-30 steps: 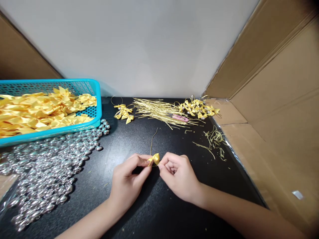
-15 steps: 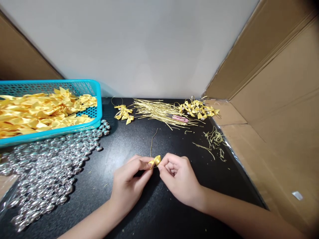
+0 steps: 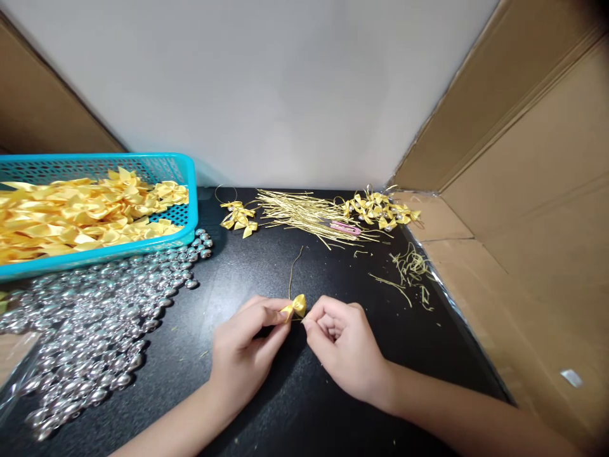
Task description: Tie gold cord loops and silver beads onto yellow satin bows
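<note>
My left hand [image 3: 252,333] pinches a small yellow ribbon bow [image 3: 297,306] between thumb and fingertips, over the black table. A thin gold cord [image 3: 291,279] rises from behind the bow and stands away from me. On the other side, my right hand [image 3: 342,343] is closed, with thumb and forefinger pinched on the cord's short end, just right of the bow. A small gap separates the right fingertips from the bow. The bow's back and the left fingertips are partly hidden.
At left a turquoise basket [image 3: 193,209] holds many yellow bows; silver beads [image 3: 109,330] spread before it. Along the back lie bows with cord loops [image 3: 239,219], gold cords [image 3: 299,212], a pink tool [image 3: 345,228] and beaded bows [image 3: 380,208]. Cord scraps [image 3: 412,266] lie right, beside cardboard walls [image 3: 533,127].
My right fingertips have drawn slightly away from the bow to the right, widening the gap. My left hand keeps its pinch on the bow; the view has shifted a little.
</note>
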Demonstrator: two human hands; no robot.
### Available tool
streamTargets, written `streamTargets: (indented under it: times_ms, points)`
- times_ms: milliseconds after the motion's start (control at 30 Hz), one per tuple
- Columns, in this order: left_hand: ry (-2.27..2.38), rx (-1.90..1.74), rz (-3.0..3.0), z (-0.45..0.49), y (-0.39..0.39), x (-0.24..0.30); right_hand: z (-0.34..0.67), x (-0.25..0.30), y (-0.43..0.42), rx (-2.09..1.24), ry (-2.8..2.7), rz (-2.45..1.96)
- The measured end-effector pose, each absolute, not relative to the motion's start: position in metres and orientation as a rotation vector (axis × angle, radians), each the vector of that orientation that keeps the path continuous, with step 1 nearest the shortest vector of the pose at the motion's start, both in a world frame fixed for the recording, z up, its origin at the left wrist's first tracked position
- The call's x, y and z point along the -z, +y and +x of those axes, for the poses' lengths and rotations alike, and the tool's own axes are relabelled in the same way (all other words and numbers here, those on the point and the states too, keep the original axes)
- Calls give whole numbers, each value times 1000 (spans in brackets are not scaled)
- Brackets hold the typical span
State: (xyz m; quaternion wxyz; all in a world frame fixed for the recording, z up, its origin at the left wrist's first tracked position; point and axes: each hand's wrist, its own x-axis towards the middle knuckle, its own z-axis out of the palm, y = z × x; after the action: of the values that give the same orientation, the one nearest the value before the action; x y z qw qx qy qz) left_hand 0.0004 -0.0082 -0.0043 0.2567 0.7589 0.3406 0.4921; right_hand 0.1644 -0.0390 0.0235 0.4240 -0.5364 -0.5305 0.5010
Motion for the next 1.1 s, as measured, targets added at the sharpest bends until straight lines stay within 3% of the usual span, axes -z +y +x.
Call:
streamTargets:
  times_ms: [1100]
  points:
    - [847, -1332, 2154, 1, -9, 0, 164, -29, -39, -1285, -1295, -1372]
